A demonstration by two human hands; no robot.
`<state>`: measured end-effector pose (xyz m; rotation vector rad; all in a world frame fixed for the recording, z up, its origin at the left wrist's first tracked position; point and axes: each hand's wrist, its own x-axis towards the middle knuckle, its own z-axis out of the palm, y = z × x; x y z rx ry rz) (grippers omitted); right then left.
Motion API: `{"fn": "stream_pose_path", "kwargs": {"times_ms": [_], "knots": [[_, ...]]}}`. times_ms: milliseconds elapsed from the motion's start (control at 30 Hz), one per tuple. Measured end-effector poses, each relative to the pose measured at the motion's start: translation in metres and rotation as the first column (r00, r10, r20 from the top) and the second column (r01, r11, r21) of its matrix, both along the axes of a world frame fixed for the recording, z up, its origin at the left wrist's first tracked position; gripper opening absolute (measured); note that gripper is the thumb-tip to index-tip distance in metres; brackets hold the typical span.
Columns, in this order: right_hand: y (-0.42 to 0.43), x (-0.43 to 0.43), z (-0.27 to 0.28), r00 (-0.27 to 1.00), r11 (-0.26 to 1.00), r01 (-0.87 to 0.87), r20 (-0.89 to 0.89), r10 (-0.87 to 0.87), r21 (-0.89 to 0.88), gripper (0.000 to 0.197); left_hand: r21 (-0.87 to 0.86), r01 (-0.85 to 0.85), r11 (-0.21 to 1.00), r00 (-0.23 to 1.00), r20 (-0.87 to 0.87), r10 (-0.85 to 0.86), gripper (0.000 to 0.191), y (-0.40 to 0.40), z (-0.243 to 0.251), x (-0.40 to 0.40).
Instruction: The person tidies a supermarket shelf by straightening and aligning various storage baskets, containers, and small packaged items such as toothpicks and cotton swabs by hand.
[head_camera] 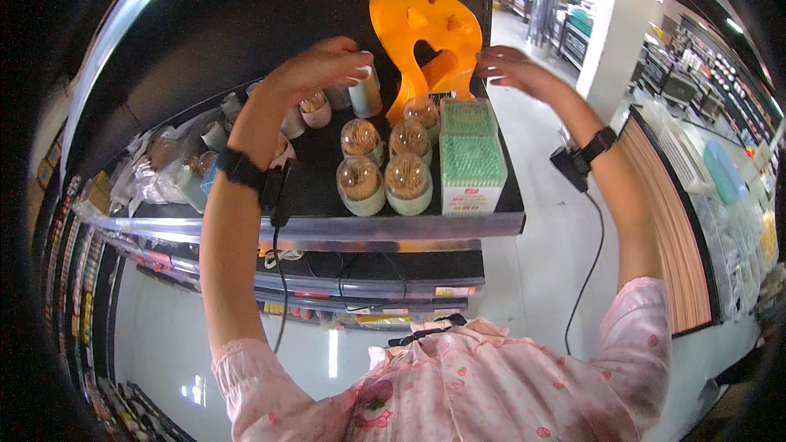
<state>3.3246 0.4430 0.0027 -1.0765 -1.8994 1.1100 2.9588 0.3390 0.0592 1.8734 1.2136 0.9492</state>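
Observation:
My left hand [334,62] reaches over the shelf, its fingers at the top of a pale cylindrical container [366,92]; whether it grips it is unclear. My right hand [506,67] is beside the right edge of an orange plastic stool [393,18] with a heart-shaped hole; the fingers are apart and hold nothing visible. In front of the stool stand several clear-domed toothpick holders [408,187] with pale green bases. To their right is a clear-topped box of green-tipped cotton swabs [473,159], with another behind it. A pink-based toothpick holder [316,112] stands below my left hand.
Plastic-wrapped goods [166,172] lie on the shelf's left part. A clear rail [393,228] runs along the shelf's front edge, with lower shelves beneath. At right are a white pillar [620,31] and a display of wooden sticks [669,227]. Cables hang from both wrist devices.

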Motion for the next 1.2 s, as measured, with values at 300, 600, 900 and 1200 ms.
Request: {"fn": "stream_pose_path", "kwargs": {"times_ms": [300,600,900,1200], "knots": [[0.011,-0.048,-0.042,0.883,0.949,-0.275,-0.349,0.313,0.155,0.061,-0.210,0.031,0.977,0.993,-0.107,-0.054,0.081,0.045,-0.013,0.022],[0.016,-0.075,-0.041,0.909,0.927,-0.264,-0.252,0.331,0.266,0.079,-0.223,0.071,0.972,0.990,-0.101,-0.096,0.063,0.061,-0.017,0.024],[0.037,-0.054,-0.039,0.916,0.916,-0.235,-0.240,0.320,0.326,0.071,-0.117,0.096,0.989,0.984,-0.141,-0.112,0.063,0.073,-0.017,0.042],[0.051,-0.059,-0.066,0.846,0.888,-0.274,-0.347,0.405,0.370,0.067,-0.121,0.139,0.983,0.964,-0.212,-0.162,0.062,0.083,-0.011,0.044]]}}
